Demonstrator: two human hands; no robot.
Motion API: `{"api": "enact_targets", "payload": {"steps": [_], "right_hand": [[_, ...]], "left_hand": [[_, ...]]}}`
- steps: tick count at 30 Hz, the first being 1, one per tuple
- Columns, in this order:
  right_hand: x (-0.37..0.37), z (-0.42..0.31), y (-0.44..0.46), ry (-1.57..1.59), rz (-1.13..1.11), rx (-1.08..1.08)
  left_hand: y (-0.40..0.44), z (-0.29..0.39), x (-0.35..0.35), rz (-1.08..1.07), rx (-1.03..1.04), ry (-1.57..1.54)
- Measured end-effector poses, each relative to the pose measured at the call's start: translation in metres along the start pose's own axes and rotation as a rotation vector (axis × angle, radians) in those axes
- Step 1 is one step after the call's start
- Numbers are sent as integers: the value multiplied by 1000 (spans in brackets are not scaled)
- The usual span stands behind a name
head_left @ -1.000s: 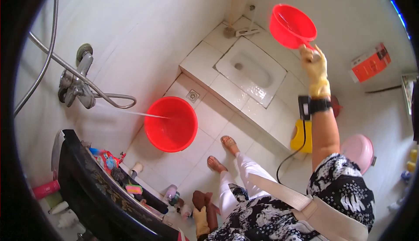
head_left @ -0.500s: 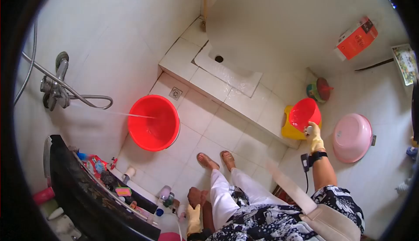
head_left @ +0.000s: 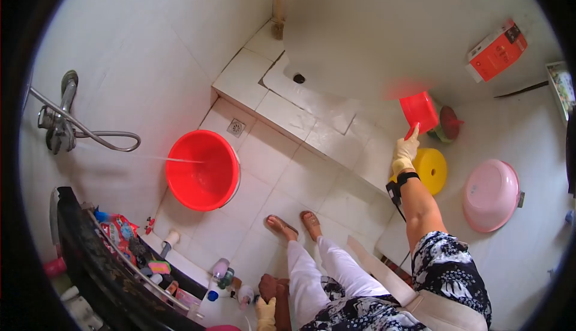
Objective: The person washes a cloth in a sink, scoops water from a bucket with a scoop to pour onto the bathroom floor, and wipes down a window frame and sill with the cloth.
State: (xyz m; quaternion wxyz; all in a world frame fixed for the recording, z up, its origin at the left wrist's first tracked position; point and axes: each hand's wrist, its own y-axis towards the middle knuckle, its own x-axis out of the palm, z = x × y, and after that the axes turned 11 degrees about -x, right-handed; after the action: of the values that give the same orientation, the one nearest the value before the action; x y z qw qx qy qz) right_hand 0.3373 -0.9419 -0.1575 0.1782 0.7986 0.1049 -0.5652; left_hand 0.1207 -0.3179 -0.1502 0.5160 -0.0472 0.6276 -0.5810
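Note:
My right hand (head_left: 405, 153), in a cream glove, grips the handle of a red dipper (head_left: 420, 113) above the raised tiled step. The dipper is tilted, and its mouth faces left with a red blur beside it. Just below my wrist is a round yellow plastic piece (head_left: 431, 171) with a hole. At the bottom edge, my gloved left hand (head_left: 266, 314) is beside a brown knobbed thing (head_left: 273, 288) whose kind I cannot make out. Its fingers point up, but their grip is unclear. Water runs in a thin stream into a red bucket (head_left: 203, 170) on the floor.
The squat toilet (head_left: 282, 79) is set into the step. A tap (head_left: 60, 124) with a metal hose is on the left wall. A pink basin (head_left: 491, 195) leans at right. Bottles (head_left: 221, 269) stand beside a black cabinet (head_left: 114, 271). A floor drain (head_left: 236, 128) lies near the bucket.
My right hand has lifted the red dipper off the yellow piece, carried it up and left over the step, and tilted it. My left hand stays low beside the brown thing.

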Motion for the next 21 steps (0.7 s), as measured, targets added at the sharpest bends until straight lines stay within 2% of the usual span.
{"api": "enact_targets", "payload": {"steps": [2, 3, 5, 6, 8, 10, 12, 14, 16, 18, 20, 21], "right_hand": [[1, 13, 3, 10, 69, -101], [-7, 10, 0, -15, 37, -143], [-20, -8, -15, 13, -27, -211], [-15, -18, -27, 18, -22, -226], [3, -36, -60, 487, 224, -601], [-18, -80, -112, 1116, -379, -162], [-33, -123, -152, 1211, -787, 84], [-33, -167, -198, 1281, -1047, 183], [-15, -206, -247, 1167, -1199, 7], [-8, -255, -288, 1009, -1342, -164], [55, -279, -339, 1077, -1296, -450], [78, -291, -357, 929, -1114, -792]], "left_hand": [[36, -54, 27, -71, -7, -252], [33, -47, 21, -72, -3, -263], [21, -21, 6, 53, 33, -33], [22, -17, 3, 56, 32, -49], [25, -15, -1, 64, 34, -174], [32, -13, -3, 24, 7, -270], [25, -7, -16, 5, -43, -369], [12, 24, -38, 19, -24, -248], [7, 29, -48, 12, -56, -215], [14, 18, -41, 92, -27, -237], [7, 25, -49, 12, -66, -296], [11, 20, -45, -6, -123, -366]]}}
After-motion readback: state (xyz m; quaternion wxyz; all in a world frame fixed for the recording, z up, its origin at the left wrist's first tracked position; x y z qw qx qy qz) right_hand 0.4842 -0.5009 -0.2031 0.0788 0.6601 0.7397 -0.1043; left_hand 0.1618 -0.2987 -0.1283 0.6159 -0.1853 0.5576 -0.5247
